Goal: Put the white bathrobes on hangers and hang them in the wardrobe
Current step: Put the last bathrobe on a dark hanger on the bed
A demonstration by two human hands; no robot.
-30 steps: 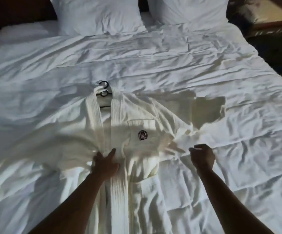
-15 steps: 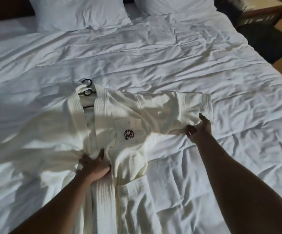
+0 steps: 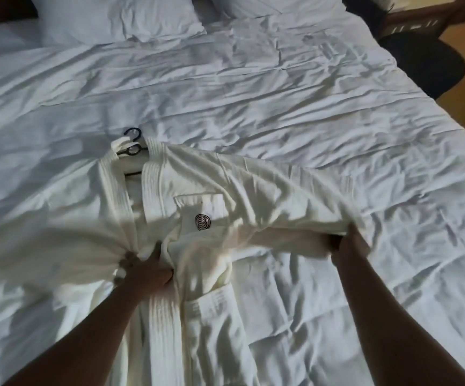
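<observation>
On the bed lies one white bathrobe, spread front-up with its collar toward the pillows and its hem toward the person. At the collar two dark hooks show, one above the other, so there seem to be two hangers stacked there; the neck of the robe is drawn over them, though how far the shoulders sit on a hanger cannot be told under the cloth.

Going from the left: the left hand has its grip closed on a bunch of robe fabric at the waist, where the left front panel gathers into tight folds. In the middle is the chest pocket with a round dark emblem, and below it a lower pocket. To the right, the right hand holds the end of the right sleeve, lifted off the bed cover, its fingers tucked under the fold.

As I judge it, the task is in its early-middle part: this robe appears to be on a hanger and is being tidied, sleeve and front, before it is carried. The hanging is not yet done, and no wardrobe is in view.

Count: one bathrobe seen, though the task speaks of several; two hooks; two pillows at the head of the bed; two hands, both gripping cloth.
</observation>
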